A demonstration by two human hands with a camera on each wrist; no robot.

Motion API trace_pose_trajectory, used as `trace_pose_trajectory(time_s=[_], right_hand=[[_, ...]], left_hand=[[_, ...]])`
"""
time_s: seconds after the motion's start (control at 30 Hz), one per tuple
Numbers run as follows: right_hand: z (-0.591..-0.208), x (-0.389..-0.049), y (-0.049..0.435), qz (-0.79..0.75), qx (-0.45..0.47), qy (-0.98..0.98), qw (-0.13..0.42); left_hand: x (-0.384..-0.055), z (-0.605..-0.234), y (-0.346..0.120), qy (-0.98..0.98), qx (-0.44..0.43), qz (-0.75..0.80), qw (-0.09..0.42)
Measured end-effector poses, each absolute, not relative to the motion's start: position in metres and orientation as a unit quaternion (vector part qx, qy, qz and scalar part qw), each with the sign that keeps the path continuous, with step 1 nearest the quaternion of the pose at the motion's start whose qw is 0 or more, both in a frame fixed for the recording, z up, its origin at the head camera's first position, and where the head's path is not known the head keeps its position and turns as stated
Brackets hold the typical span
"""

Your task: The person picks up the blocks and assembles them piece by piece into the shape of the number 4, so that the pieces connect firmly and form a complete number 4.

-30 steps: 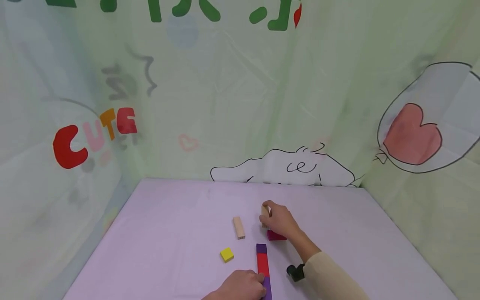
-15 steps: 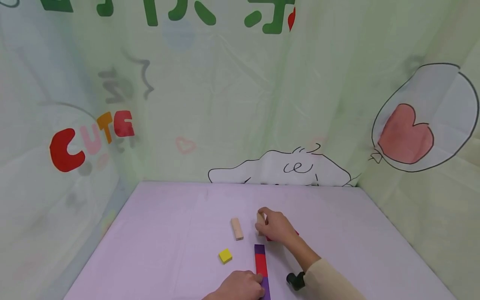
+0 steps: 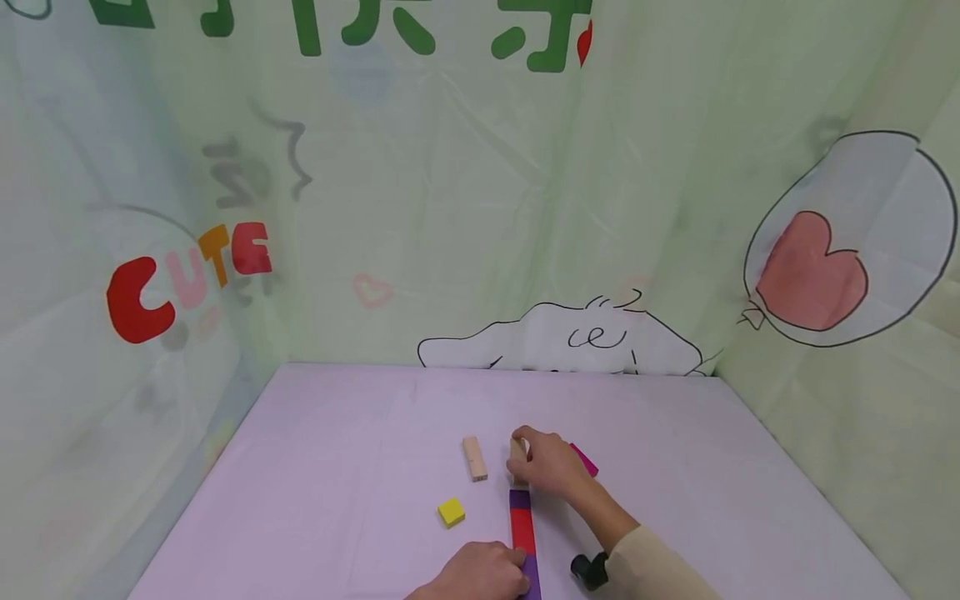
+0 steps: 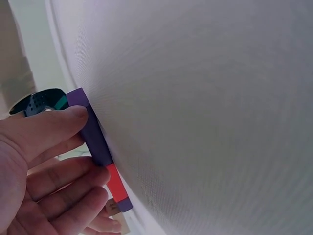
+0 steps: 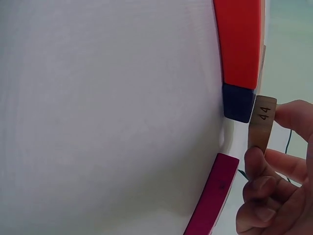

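A row of blocks runs away from me: a purple block [image 3: 532,582] nearest, a red block [image 3: 522,531] in the middle, a small dark purple block [image 3: 519,499] at the far end. My left hand [image 3: 476,571] pinches the near purple block, its thumb across it in the left wrist view. Beyond the row's far end, my right hand [image 3: 553,465] holds a plain wooden block [image 5: 262,117] between thumb and fingers. That block is marked "44" and sits close by the dark block [image 5: 238,103]; whether they touch I cannot tell.
A magenta block [image 3: 585,459] lies just right of my right hand. To the left of the row are a second plain wooden block [image 3: 475,458] and a yellow block [image 3: 452,512]. Printed curtains [image 3: 450,208] stand behind the pale table [image 3: 337,500].
My right hand has brought the wooden block nearer to me, toward the row's far end. The magenta block now lies farther right and is turned. My left hand keeps its place on the purple block.
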State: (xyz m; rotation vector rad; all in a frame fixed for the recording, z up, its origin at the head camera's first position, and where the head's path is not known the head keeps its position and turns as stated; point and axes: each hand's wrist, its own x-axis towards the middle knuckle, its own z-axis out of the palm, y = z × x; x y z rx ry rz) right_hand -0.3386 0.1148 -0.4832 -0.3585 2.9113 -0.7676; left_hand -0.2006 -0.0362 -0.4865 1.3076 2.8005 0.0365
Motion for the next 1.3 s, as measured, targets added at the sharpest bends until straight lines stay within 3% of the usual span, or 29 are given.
trace_pose_trajectory(time_s=[1.3], right_hand=[[-0.482,-0.33,0.103,-0.185,-0.124,0.974,0.041]], left_hand=[[-0.202,-0.485,-0.035,0.907,0.419,0.017,0.041]])
